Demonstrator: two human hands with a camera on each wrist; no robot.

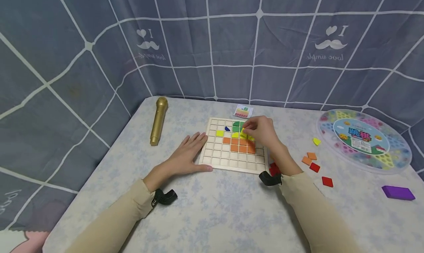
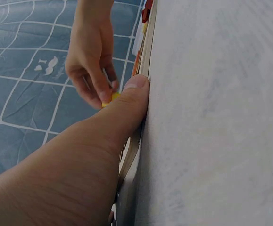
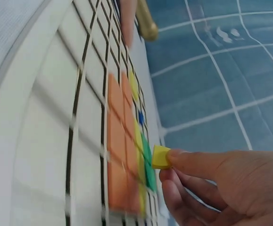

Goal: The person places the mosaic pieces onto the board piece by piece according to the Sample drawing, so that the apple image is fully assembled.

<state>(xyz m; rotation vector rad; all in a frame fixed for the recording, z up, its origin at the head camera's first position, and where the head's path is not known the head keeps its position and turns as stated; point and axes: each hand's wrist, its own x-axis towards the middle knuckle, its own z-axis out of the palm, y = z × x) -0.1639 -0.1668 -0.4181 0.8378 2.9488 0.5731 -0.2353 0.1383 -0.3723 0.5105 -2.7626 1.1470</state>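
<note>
A wooden grid board (image 1: pixel 215 154) lies on the table with green tiles (image 1: pixel 236 124) near its far edge, yellow ones below them and a block of orange tiles (image 1: pixel 243 149). A small dark blue piece (image 1: pixel 227 129) and a lone yellow tile (image 1: pixel 220 133) sit to their left. My right hand (image 1: pixel 263 130) pinches a yellow tile (image 3: pixel 161 157) between thumb and fingers, close over the yellow and green area. At the board's left edge rests my left hand (image 1: pixel 187 155), fingers extended, thumb (image 2: pixel 135 87) along the near edge.
Behind the board is a small picture card (image 1: pixel 243 111). A gold microphone (image 1: pixel 159 121) lies left. On the right are loose red tiles (image 1: pixel 327 182), orange tiles (image 1: pixel 307 160), a yellow piece (image 1: pixel 316 141), a round game box (image 1: pixel 364 140) and a purple block (image 1: pixel 398 192). Grey-blue curtains border the table.
</note>
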